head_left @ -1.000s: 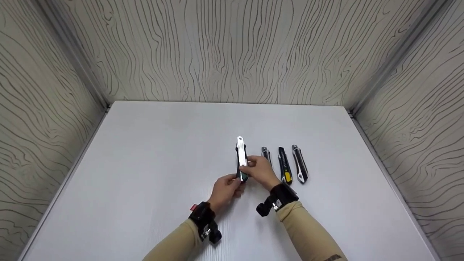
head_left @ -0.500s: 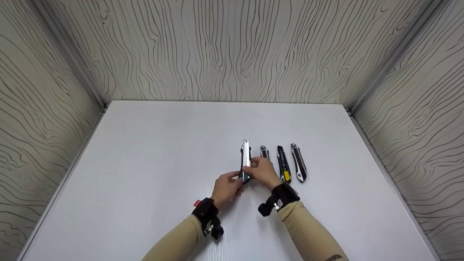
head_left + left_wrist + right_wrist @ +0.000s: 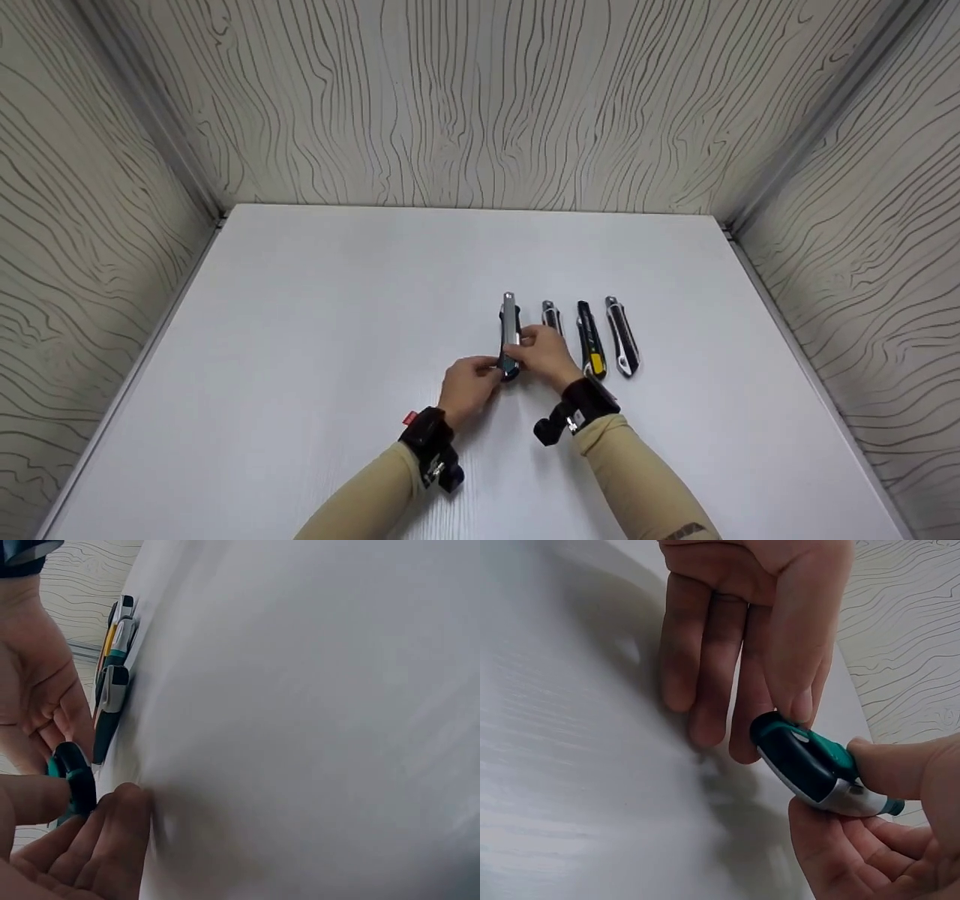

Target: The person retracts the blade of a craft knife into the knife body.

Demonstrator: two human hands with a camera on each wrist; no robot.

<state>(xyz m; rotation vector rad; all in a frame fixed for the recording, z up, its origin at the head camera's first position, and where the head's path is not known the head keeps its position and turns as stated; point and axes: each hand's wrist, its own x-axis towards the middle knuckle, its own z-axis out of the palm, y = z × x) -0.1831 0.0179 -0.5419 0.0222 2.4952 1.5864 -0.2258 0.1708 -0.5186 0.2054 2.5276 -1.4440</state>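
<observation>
In the head view, both hands hold one dark green and black utility knife, with a silver metal strip along its upper face and its tip pointing away from me. My left hand pinches the near end between thumb and fingers. Farther up the handle, the right hand pinches it from the side. In the right wrist view the knife shows a green slider area, with the right hand's thumb on top and fingers beneath. The left wrist view shows only the knife's rounded dark end. Whether blade is out, I cannot tell.
Right of the hands, three more utility knives lie side by side: one partly behind the right hand, one black with a yellow patch, one dark with silver edging. The white table meets wood-patterned walls.
The knife and both hands have shifted slightly right and nearer to me. Its silver strip, bright earlier, looks greyer now. Both hands keep hold of it; the other knives stay put.
</observation>
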